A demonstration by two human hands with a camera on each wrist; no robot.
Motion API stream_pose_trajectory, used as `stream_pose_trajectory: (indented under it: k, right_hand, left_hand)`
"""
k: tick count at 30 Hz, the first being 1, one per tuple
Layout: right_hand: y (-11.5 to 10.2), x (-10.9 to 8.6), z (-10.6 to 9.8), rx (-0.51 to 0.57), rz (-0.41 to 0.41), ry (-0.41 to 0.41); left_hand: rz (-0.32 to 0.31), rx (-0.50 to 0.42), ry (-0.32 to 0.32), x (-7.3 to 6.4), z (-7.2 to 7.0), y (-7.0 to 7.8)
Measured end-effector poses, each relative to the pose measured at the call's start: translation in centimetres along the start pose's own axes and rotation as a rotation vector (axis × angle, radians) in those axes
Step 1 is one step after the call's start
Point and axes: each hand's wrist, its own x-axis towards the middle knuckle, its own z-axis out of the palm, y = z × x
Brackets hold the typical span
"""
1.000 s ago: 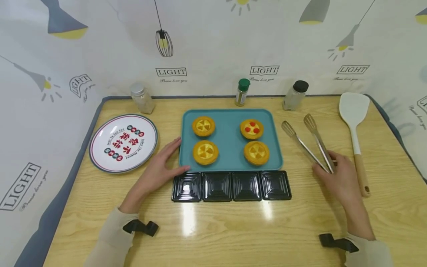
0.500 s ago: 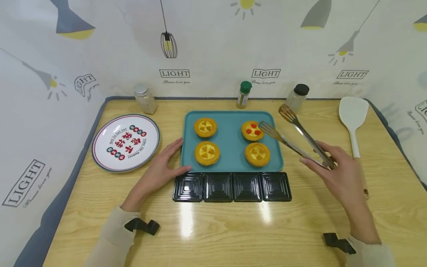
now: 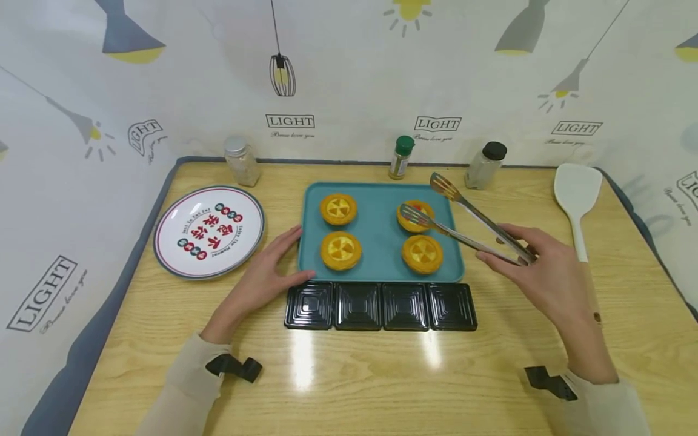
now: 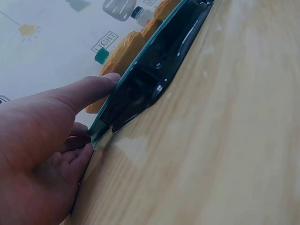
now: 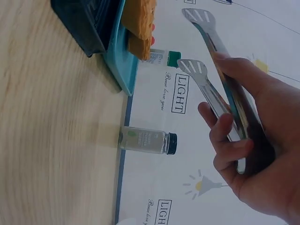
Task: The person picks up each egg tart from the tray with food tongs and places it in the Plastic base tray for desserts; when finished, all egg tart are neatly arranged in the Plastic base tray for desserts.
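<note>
My right hand point(image 3: 545, 266) grips metal tongs point(image 3: 485, 227) with spread arms. Their slotted tips hang over the right part of a blue tray point(image 3: 376, 230), one overlapping the tart with red topping point(image 3: 406, 225) in the head view. The tray also bears three tarts with yellow-orange topping, among them a front right tart point(image 3: 422, 254) and a front left tart point(image 3: 340, 251). My left hand point(image 3: 262, 275) holds the tray's front left corner, thumb along the front rim and fingers at the left side. In the right wrist view, the tongs point(image 5: 225, 79) have nothing between their tips.
Black square plastic trays point(image 3: 358, 306) lie in a row along the blue tray's front edge. A printed plate point(image 3: 174, 242) sits left, a white spatula point(image 3: 578, 181) right. A silver-capped jar point(image 3: 242, 163), a green-capped bottle point(image 3: 400, 160) and a black-capped jar point(image 3: 482, 169) stand at the back.
The right hand has raised the tongs off the table and moved them left, so their tips now reach over the tray. My left hand stays at the tray's corner.
</note>
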Motion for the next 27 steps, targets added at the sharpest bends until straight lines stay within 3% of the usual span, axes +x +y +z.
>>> stream_pose_trajectory:
  k: [5,10,27]
  right_hand:
    - [0.0,0.0,-0.1,0.089,-0.035,-0.041]
    - [-0.1,0.1,-0.2,0.156,0.005,-0.062]
    - [-0.4,0.4,0.9,0.068,0.061,-0.05]
  left_hand:
    - [0.003,0.004,-0.002,0.0,0.1,-0.1]
    - [-0.004,0.01,-0.002,0.0,0.1,-0.2]
    - [0.003,-0.002,0.005,0.0,0.1,-0.2]
